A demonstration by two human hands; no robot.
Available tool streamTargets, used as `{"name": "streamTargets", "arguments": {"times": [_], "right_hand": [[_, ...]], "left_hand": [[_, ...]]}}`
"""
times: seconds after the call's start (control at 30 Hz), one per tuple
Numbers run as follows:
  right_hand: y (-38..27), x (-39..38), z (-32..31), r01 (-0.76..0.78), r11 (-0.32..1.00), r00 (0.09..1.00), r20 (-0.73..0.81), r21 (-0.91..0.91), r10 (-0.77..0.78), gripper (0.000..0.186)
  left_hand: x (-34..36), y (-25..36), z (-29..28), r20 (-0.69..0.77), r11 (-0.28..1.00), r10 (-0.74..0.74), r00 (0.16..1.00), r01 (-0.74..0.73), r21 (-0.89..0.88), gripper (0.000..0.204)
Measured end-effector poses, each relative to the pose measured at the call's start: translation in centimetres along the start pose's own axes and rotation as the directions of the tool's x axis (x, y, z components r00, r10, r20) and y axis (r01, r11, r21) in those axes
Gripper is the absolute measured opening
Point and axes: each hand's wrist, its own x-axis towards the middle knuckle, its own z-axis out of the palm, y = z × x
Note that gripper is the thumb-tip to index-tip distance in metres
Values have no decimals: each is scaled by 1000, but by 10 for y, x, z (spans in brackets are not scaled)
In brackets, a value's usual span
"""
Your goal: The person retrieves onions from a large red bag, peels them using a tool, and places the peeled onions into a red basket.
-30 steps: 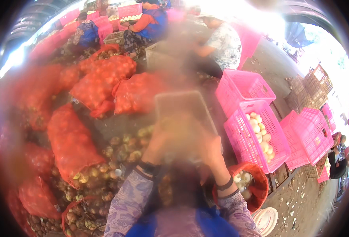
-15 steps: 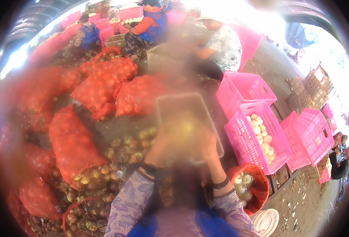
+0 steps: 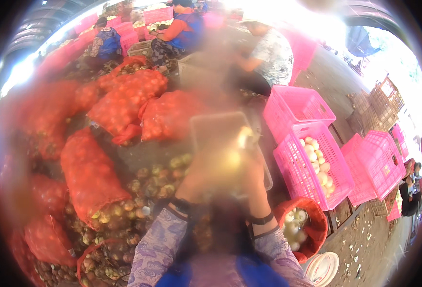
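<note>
A smear over the middle of the view blurs both hands. Between them, over a pale rectangular tub (image 3: 214, 125), is a round yellow onion (image 3: 233, 159). My left hand (image 3: 200, 173) is closed about its left side, fingers only faintly outlined. On the other side is my right hand (image 3: 253, 165), close to the onion; its fingers, and any tool in them, are lost in the blur. A bright pale spot (image 3: 245, 137) shows just beyond the onion, too smeared to name. Loose unpeeled onions (image 3: 165, 179) lie on the ground left of my left hand.
A red-lined bucket (image 3: 317, 229) of peeled onions stands by my right forearm, a white lid (image 3: 323, 269) below it. Pink crates (image 3: 294, 160), one with peeled onions, are at right. Red net sacks (image 3: 89, 170) fill the left. A seated person (image 3: 273, 55) works ahead.
Both hands and the onion have shifted slightly right and nearer. A bright pale spot has appeared by the right hand's fingers. The crates and sacks hardly differ.
</note>
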Motion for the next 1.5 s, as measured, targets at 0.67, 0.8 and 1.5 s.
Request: {"name": "streamTargets", "arguments": {"times": [0.67, 0.8, 1.5], "right_hand": [[-7, 7, 5, -52, 997, 981, -189, -63, 39, 22], [1, 4, -18, 29, 995, 982, -184, -94, -46, 28], [-35, -3, -27, -10, 920, 995, -91, -392, -28, 8]], "left_hand": [[6, -9, 2, -116, 1000, 21, 993, -18, 21, 55], [12, -23, 10, -119, 999, -18, 993, 23, 34, 55], [18, -40, 15, -207, 947, 101, 973, -158, -280, 44]]}}
